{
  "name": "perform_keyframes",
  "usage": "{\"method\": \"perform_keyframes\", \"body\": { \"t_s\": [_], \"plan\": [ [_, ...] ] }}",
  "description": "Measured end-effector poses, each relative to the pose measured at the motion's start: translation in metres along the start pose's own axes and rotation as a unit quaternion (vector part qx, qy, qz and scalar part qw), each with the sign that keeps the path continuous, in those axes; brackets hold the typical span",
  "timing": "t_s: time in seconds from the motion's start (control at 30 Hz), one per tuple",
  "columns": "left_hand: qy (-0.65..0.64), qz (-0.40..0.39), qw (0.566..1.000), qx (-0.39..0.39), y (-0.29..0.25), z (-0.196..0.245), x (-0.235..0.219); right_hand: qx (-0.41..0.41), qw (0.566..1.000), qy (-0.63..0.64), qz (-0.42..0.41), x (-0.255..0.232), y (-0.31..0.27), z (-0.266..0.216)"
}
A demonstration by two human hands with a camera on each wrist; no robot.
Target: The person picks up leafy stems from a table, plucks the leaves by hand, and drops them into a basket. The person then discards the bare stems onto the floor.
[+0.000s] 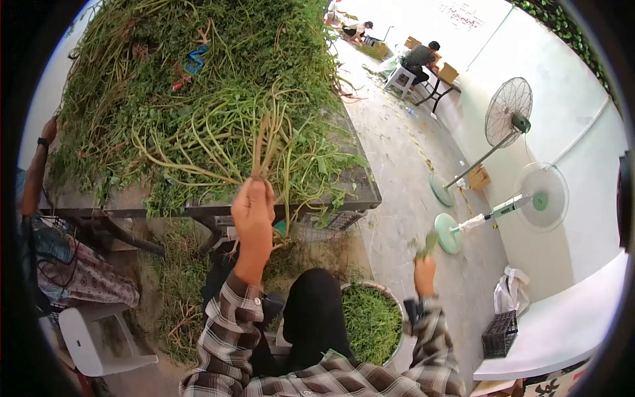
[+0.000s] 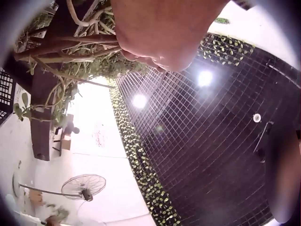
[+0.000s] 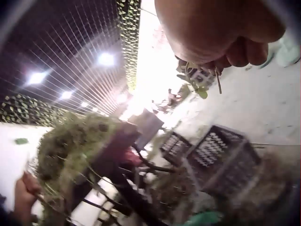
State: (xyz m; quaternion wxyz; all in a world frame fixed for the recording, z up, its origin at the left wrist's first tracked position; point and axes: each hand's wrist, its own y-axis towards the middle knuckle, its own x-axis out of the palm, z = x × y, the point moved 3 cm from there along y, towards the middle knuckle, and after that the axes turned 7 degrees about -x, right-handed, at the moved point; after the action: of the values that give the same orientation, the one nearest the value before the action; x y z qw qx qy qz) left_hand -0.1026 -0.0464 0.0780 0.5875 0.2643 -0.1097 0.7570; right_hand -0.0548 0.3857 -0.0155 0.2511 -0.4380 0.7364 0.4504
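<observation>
While the person is sitting before the heaped surface (image 1: 360, 188), the left hand (image 1: 252, 210) is clenching a bunch of green stems (image 1: 268, 142) above the pile, and the right hand (image 1: 425, 270) is pinching a leafy sprig (image 1: 427, 245) beside the basin of greens (image 1: 370, 322). From the left wrist, fingers (image 2: 160, 33) are curling around stalks (image 2: 70, 49). From the right wrist, the hand (image 3: 216, 28) is gripping a small sprig (image 3: 200, 87).

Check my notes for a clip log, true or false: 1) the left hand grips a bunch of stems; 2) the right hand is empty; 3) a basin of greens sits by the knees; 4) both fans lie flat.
1) True: the left hand grips a bunch of stems.
2) False: the right hand pinches a few green sprigs.
3) True: the basin holds cut greens.
4) False: both fans stand upright.
</observation>
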Motion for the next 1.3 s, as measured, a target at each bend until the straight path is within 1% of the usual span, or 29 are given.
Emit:
{"method": "perform_keyframes", "body": {
  "t_s": [0.03, 0.07, 0.1, 0.13, 0.17, 0.2, 0.27, 0.3, 0.37, 0.43, 0.5, 0.53, 0.63, 0.67, 0.73, 0.77, 0.83, 0.87, 0.93, 0.97, 1.0, 1.03, 1.07, 1.1, 1.13, 1.17, 1.2, 1.27, 1.3],
  "plan": [
    [-0.032, -0.001, 0.999, 0.0, 0.002, 0.002, -0.004, 0.059, 0.998, 0.001, -0.014, 0.003, -0.038, 0.024],
    [-0.029, 0.001, 1.0, -0.002, 0.004, 0.003, -0.006, 0.066, 0.984, -0.111, -0.124, 0.013, -0.079, 0.074],
    [-0.068, 0.011, 0.998, -0.006, 0.006, 0.004, -0.009, 0.071, 0.969, -0.144, -0.185, 0.018, -0.121, 0.108],
    [-0.108, 0.021, 0.994, -0.009, 0.008, 0.005, -0.011, 0.088, 0.946, -0.157, -0.269, 0.011, -0.15, 0.108],
    [-0.125, 0.023, 0.992, -0.008, 0.009, 0.008, -0.011, 0.09, 0.927, -0.202, -0.304, 0.005, -0.171, 0.106],
    [-0.125, 0.023, 0.992, -0.01, 0.011, 0.009, -0.012, 0.091, 0.926, -0.202, -0.305, 0.001, -0.175, 0.109],
    [-0.184, 0.026, 0.982, -0.013, 0.012, 0.011, -0.014, 0.254, 0.928, -0.006, -0.271, -0.014, -0.172, 0.084],
    [-0.195, 0.038, 0.98, -0.029, 0.012, 0.014, -0.013, 0.288, 0.918, 0.088, -0.257, -0.006, -0.163, 0.095],
    [-0.213, 0.037, 0.976, -0.037, 0.013, 0.016, -0.014, 0.253, 0.928, 0.146, -0.232, -0.002, -0.114, 0.047],
    [-0.236, 0.037, 0.97, -0.038, 0.015, 0.017, -0.015, 0.248, 0.89, 0.305, -0.233, 0.01, -0.068, -0.016],
    [-0.229, 0.041, 0.972, -0.03, 0.016, 0.017, -0.017, 0.178, 0.888, 0.331, -0.265, 0.016, -0.032, -0.098],
    [-0.228, 0.042, 0.972, -0.028, 0.016, 0.017, -0.018, 0.164, 0.873, 0.36, -0.285, 0.028, -0.023, -0.125],
    [-0.252, 0.008, 0.967, -0.045, 0.016, 0.016, -0.019, 0.101, 0.804, 0.444, -0.383, 0.076, -0.008, -0.18],
    [-0.252, 0.007, 0.967, -0.041, 0.016, 0.016, -0.02, 0.097, 0.803, 0.445, -0.383, 0.085, -0.005, -0.199],
    [-0.255, -0.004, 0.965, -0.06, 0.017, 0.016, -0.022, 0.19, 0.69, 0.566, -0.408, 0.099, -0.004, -0.237],
    [-0.249, -0.009, 0.966, -0.067, 0.017, 0.014, -0.024, 0.187, 0.69, 0.568, -0.409, 0.107, 0.0, -0.244],
    [-0.239, 0.0, 0.968, -0.074, 0.018, 0.014, -0.024, 0.182, 0.589, 0.67, -0.415, 0.121, 0.007, -0.255],
    [-0.231, 0.01, 0.969, -0.083, 0.018, 0.013, -0.024, 0.18, 0.588, 0.67, -0.416, 0.118, 0.011, -0.262],
    [-0.243, 0.002, 0.966, -0.086, 0.018, 0.01, -0.025, 0.153, 0.66, 0.638, -0.366, 0.106, 0.021, -0.274],
    [-0.242, 0.003, 0.968, -0.062, 0.017, 0.011, -0.021, 0.12, 0.683, 0.621, -0.366, 0.104, 0.025, -0.276],
    [-0.24, 0.004, 0.97, -0.037, 0.017, 0.012, -0.019, 0.118, 0.684, 0.619, -0.368, 0.1, 0.026, -0.278],
    [-0.243, 0.005, 0.969, -0.036, 0.016, 0.011, -0.018, 0.095, 0.72, 0.59, -0.352, 0.093, 0.026, -0.28],
    [-0.196, 0.001, 0.98, -0.044, 0.016, 0.009, -0.017, 0.072, 0.754, 0.56, -0.335, 0.085, 0.027, -0.284],
    [-0.148, -0.004, 0.988, -0.052, 0.017, 0.006, -0.016, 0.07, 0.754, 0.559, -0.336, 0.079, 0.024, -0.288],
    [-0.099, -0.009, 0.993, -0.06, 0.018, 0.004, -0.015, -0.013, 0.822, 0.489, -0.293, 0.07, 0.021, -0.293],
    [-0.07, 0.0, 0.992, -0.105, 0.017, -0.001, -0.017, -0.095, 0.874, 0.409, -0.243, 0.062, 0.018, -0.297],
    [-0.071, 0.0, 0.992, -0.105, 0.018, -0.005, -0.017, -0.096, 0.874, 0.409, -0.243, 0.061, 0.014, -0.296],
    [-0.087, -0.004, 0.979, -0.183, 0.018, -0.014, -0.015, -0.209, 0.893, 0.35, -0.192, 0.055, 0.006, -0.299],
    [-0.087, 0.0, 0.976, -0.2, 0.016, -0.015, -0.011, -0.238, 0.886, 0.355, -0.177, 0.056, 0.001, -0.298]
  ]
}}
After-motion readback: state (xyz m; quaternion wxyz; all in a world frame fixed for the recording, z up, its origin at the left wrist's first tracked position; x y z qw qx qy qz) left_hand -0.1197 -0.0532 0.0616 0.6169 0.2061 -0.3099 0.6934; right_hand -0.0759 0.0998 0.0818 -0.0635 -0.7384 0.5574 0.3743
